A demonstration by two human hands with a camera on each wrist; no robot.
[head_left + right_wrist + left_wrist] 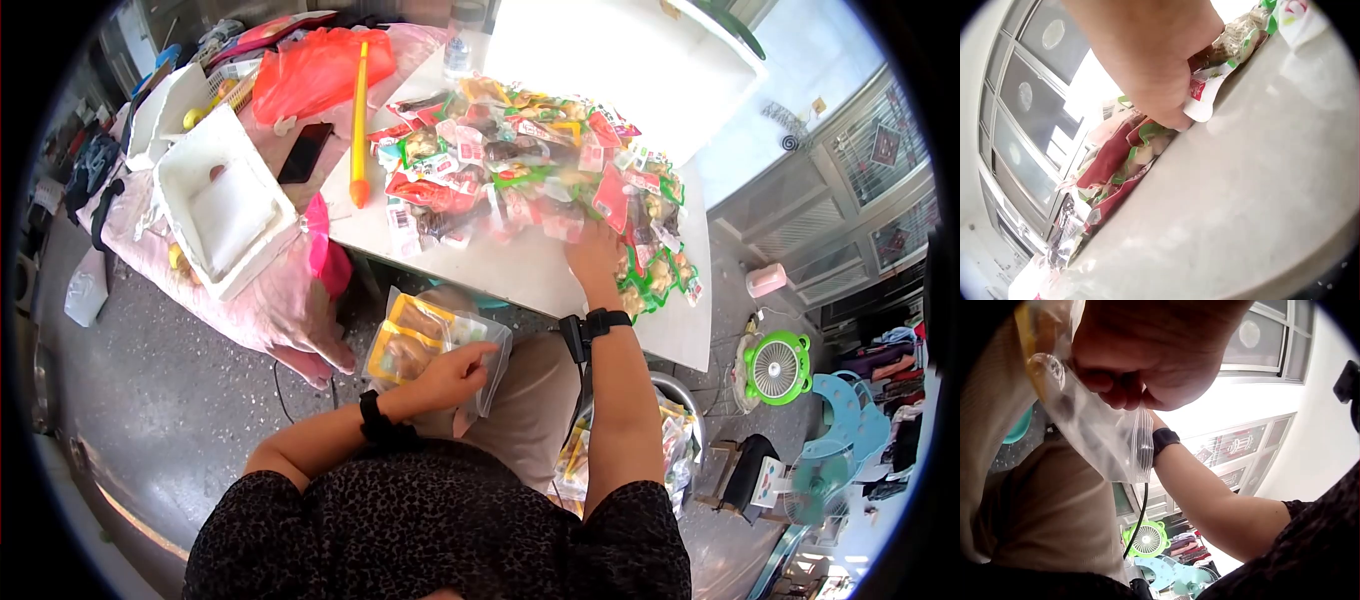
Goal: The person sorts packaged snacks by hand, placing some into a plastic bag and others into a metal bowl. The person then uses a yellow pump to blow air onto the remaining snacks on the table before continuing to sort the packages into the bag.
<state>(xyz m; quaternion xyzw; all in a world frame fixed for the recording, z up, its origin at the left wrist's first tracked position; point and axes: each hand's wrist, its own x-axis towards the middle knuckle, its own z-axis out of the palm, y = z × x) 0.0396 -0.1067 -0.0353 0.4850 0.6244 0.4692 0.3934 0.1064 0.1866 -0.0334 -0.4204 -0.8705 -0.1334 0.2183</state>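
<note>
A clear zip-top bag point(497, 385) with yellow panels and brownish food showing inside lies over the person's lap. My left hand point(447, 378) grips this bag near its zip edge; in the left wrist view the fingers curl over the clear plastic point(1094, 428). My right hand point(597, 262) reaches into the near right side of a spread pile of small snack packets point(520, 150). In the right wrist view a white packet corner with a red mark point(1205, 100) sticks out beside the fingers. The right fingertips are mostly hidden, and I cannot tell whether they pinch a packet.
The packets lie on a white table point(440, 262). A yellow stick with an orange tip point(360, 130) lies left of them. Further left are a phone point(305, 153) and a white foam box point(270, 235). A metal basin point(697, 425) with yellow packs stands beside the right leg.
</note>
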